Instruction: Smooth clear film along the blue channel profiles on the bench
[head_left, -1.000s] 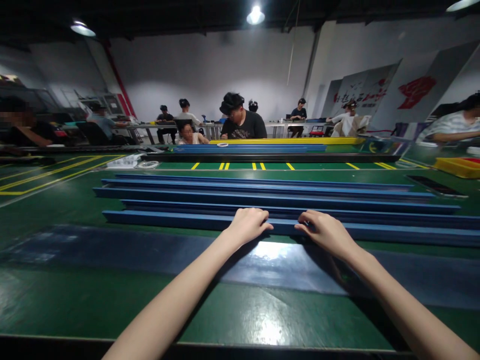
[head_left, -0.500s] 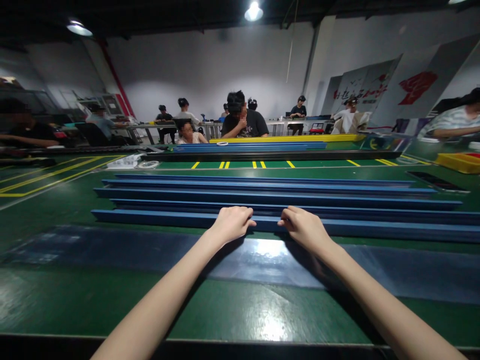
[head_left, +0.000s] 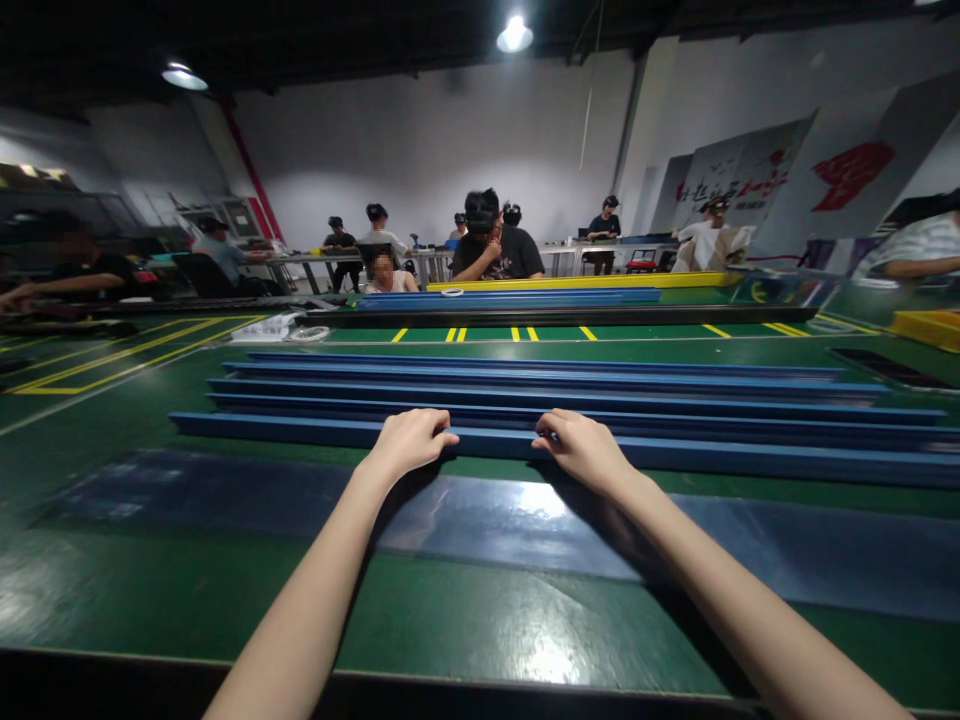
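A long blue channel (head_left: 495, 442) with two raised walls lies across the green table, nearest me in a group of similar blue channels (head_left: 555, 392). My left hand (head_left: 414, 437) grips its near wall left of centre, fingers curled over the top edge and thumb on the front. Further right, my right hand (head_left: 581, 447) pinches the same wall in the same way. The fingertips behind the wall are partly hidden. Below both forearms, a flat, shiny clear strip (head_left: 480, 520) lies along the table.
Further back lie a black rail (head_left: 555, 316), blue rails (head_left: 517, 298) and a yellow rail (head_left: 585, 283). A phone-like dark slab (head_left: 892, 370) and a yellow bin (head_left: 930, 328) are at right. White packets (head_left: 264, 328) sit at back left. Several people work around other tables.
The front blue channel has slid left relative to the channels behind it. Both hands have moved left, my left hand further, so the gap between them is wider. The view has shifted slightly.
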